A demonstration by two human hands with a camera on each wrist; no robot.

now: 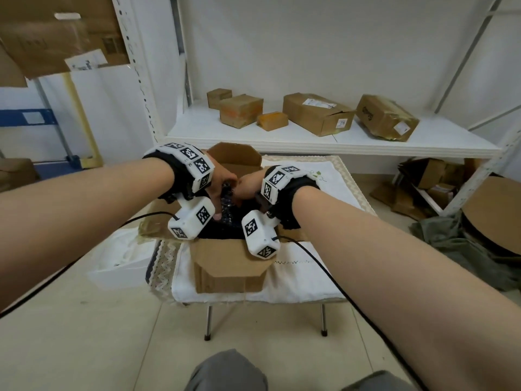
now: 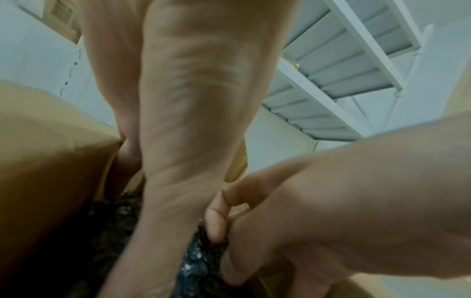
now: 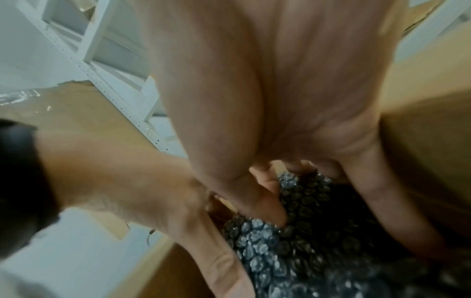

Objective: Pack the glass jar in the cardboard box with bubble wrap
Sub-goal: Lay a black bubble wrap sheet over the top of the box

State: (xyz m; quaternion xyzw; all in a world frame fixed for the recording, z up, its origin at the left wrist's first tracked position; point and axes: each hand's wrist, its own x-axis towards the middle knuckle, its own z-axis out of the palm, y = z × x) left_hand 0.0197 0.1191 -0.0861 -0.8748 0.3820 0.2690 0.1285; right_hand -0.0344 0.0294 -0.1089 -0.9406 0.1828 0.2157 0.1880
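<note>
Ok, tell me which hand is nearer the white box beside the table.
Left. The left hand holds the bubble wrap on the side facing the white box; the right hand holds it on the far side.

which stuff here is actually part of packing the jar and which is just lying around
In use: cardboard box, bubble wrap, left hand, right hand. The jar itself is not visible.

Lying about: small boxes on the white shelf, flattened cardboard, green cloth.
</note>
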